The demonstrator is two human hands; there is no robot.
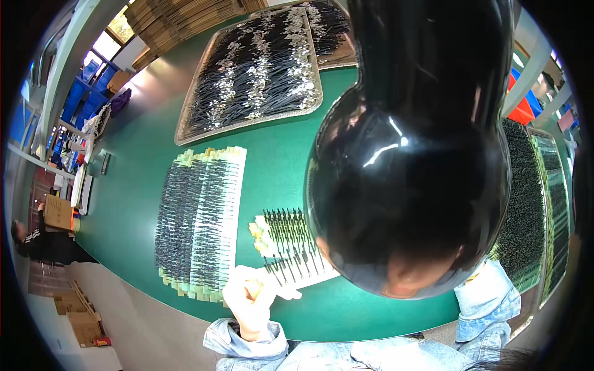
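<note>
My left hand (250, 294) is closed at the near left corner of a pale strip set with thin black rods (294, 256), its fingers curled and the thumb lying along the strip's edge. Yellowish tabs line the strip's left side. Most of my right hand is hidden behind a large glossy black rounded object (408, 167); only its denim cuff (489, 300) shows plainly, at the lower right. Left of the strip lies a wide batch of similar rods (198, 222) in overlapping rows, with pale yellow-green tabs at both ends.
Toward the back of the green table (124, 198) stands a metal tray (179, 133) heaped with black stems with silvery ends; another adjoins it. Dense dark rods (523, 204) fill the right side. A person (49, 244) is beside a cardboard box (59, 212) at far left.
</note>
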